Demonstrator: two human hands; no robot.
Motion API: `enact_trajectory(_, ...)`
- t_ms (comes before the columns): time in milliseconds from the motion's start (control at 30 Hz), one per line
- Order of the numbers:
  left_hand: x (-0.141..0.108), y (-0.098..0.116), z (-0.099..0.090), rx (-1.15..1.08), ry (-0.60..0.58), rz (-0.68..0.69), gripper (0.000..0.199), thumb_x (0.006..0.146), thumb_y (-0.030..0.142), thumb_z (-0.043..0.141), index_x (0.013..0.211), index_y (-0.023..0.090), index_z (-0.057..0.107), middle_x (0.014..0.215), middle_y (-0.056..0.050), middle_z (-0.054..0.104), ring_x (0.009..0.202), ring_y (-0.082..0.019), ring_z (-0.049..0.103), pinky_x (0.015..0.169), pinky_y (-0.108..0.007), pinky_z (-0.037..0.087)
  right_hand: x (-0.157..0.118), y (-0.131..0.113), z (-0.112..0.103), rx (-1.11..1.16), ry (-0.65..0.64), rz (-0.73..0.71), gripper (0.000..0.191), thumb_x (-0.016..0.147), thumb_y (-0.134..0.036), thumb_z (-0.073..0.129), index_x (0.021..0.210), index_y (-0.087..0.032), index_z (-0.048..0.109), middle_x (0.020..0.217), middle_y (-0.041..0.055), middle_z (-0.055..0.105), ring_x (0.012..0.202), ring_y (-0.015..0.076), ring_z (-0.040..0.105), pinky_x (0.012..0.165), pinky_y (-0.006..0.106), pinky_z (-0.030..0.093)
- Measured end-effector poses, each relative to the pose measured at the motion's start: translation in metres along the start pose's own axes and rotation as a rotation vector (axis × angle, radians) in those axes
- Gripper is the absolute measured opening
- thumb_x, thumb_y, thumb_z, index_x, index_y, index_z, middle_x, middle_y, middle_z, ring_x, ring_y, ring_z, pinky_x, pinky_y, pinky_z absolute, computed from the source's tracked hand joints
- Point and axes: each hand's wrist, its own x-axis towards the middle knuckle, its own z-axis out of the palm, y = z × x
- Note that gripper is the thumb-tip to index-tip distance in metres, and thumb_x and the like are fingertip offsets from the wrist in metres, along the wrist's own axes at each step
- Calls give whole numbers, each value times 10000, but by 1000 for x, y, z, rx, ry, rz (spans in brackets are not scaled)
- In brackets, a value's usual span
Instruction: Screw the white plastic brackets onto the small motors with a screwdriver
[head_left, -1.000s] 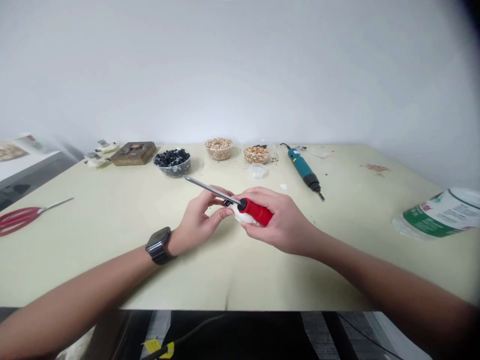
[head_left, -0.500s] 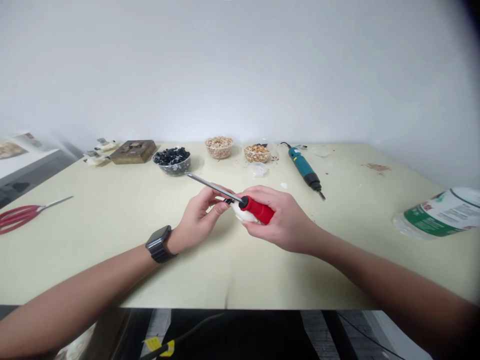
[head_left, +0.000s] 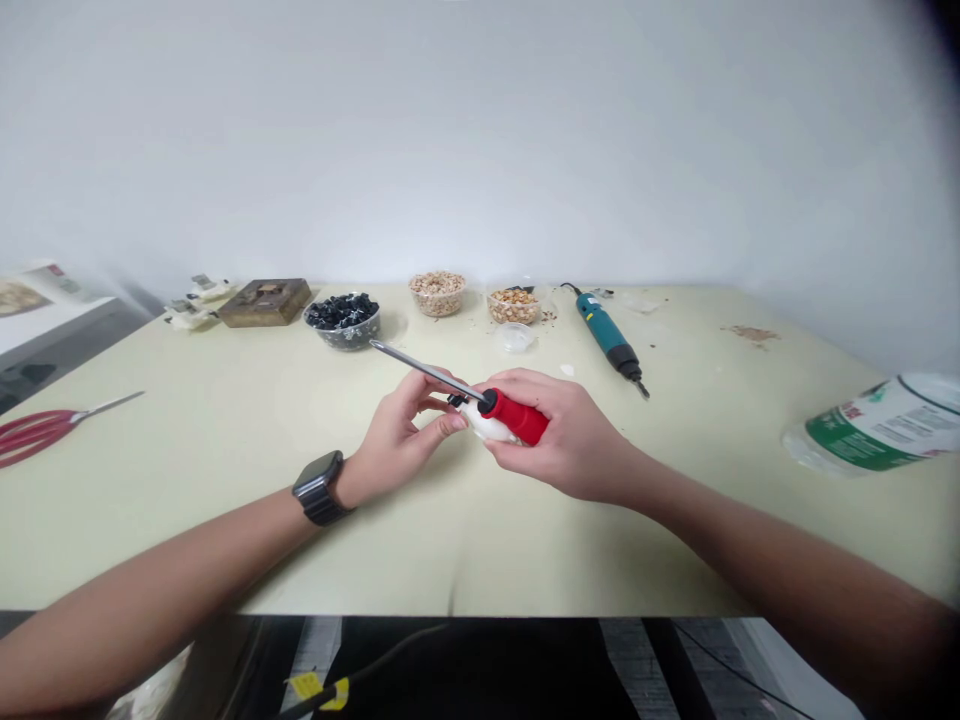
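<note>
The right hand (head_left: 574,435) clenches a red-handled screwdriver (head_left: 516,416) and a white object (head_left: 480,425). The left hand (head_left: 397,430) curls beside the metal shaft, its grip unclear. Both sit well inside the table's front edge (head_left: 450,612). The green-labelled bottle (head_left: 874,430) has writing too small to read.

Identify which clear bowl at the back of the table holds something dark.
The leftmost, the bowl of black pieces. The other two, the bowl of pale granules and the bowl of golden-brown granules, hold lighter material.
</note>
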Motion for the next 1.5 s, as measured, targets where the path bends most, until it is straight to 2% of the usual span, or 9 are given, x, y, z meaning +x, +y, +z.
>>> enact_trajectory(167,-1,1,4,43,31,18,240,957,205,764,1168,220,650,1152,-36,695,1082,-143,684,969,-261,567,-1,1,1,13,-9,1,327,839,-118,717,1155,-201,718,1142,16,702,981,151,648,860,269,500)
enact_trajectory(300,-4,-4,9,-38,65,-33,217,990,249,731,1166,213,609,1164,-50,674,1123,-163,664,1023,-304,534,-2,0,1,29,-5,38,286,848,-135,712,1125,-207,719,1132,16,701,969,158,646,850,279,496)
enact_trajectory(533,-8,0,22,-224,43,-83,164,1061,265,621,1172,240,504,1203,-39,645,1087,-112,633,914,-205,544,-1,-5,3,73,16,85,205,854,-155,715,1053,-202,704,1053,8,683,905,148,625,790,282,479)
enact_trajectory(667,-11,5,28,-314,54,-168,161,1078,320,577,1157,250,456,1261,-48,605,1016,-118,647,806,-217,614,0,-7,6,79,21,87,147,851,-140,698,992,-183,696,1009,20,673,882,153,615,767,290,477)
enact_trajectory(767,-11,5,30,-330,73,-163,172,1073,330,584,1145,246,452,1242,-49,596,987,-117,642,798,-228,638,0,-7,8,93,25,70,180,851,-128,694,1022,-186,697,1025,18,673,903,151,618,784,285,486)
enact_trajectory(1167,-7,6,30,-311,86,-95,164,1069,295,594,1142,234,461,1222,-58,595,1008,-119,627,811,-214,619,-4,-6,14,118,84,39,345,864,-132,712,1191,-239,689,1203,19,663,1065,159,648,929,283,519)
enact_trajectory(1333,-8,8,30,-289,75,-102,213,1065,363,594,1145,245,435,1247,-72,580,1016,-141,630,720,-192,600,-5,-6,15,123,99,53,371,868,-139,711,1226,-233,680,1222,30,657,1100,168,650,962,292,528)
enact_trajectory(1500,-8,11,28,-288,66,-156,243,1056,395,601,1140,256,421,1273,-77,569,1021,-151,642,672,-173,605,-7,-8,16,111,103,81,266,880,-189,727,1140,-227,683,1226,51,610,1063,173,638,895,288,546)
